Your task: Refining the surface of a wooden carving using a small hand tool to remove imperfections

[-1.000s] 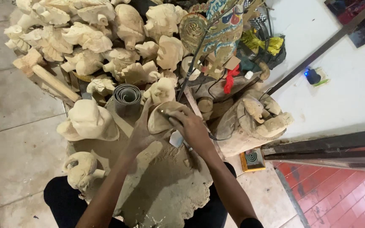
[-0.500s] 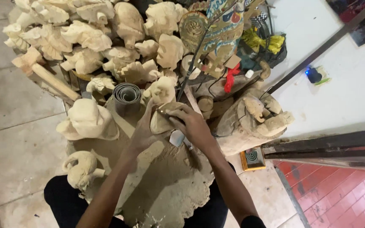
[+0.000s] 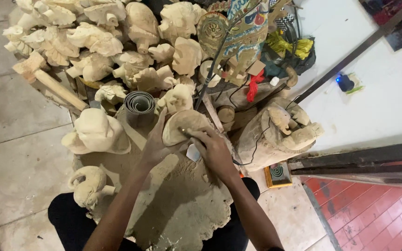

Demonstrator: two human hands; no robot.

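My left hand [image 3: 157,142] cups a pale wooden carving [image 3: 182,124] from the left side and steadies it. My right hand [image 3: 214,149] is closed around a small hand tool [image 3: 193,152] with a whitish body, its tip pressed against the carving's lower right edge. A dark cable [image 3: 215,65] runs from the tool up toward the back. Both hands work over a sawdust-covered cloth [image 3: 182,209] on my lap.
A heap of unfinished pale wooden figures [image 3: 103,42] fills the back. A rolled sheet of sandpaper [image 3: 139,104] stands behind my left hand. A large carved figure [image 3: 96,132] sits left, a small one [image 3: 89,186] near my knee, a carved log [image 3: 275,132] right.
The hands and carving stay in almost the same place. My right hand has shifted slightly along the carving's edge with the tool.
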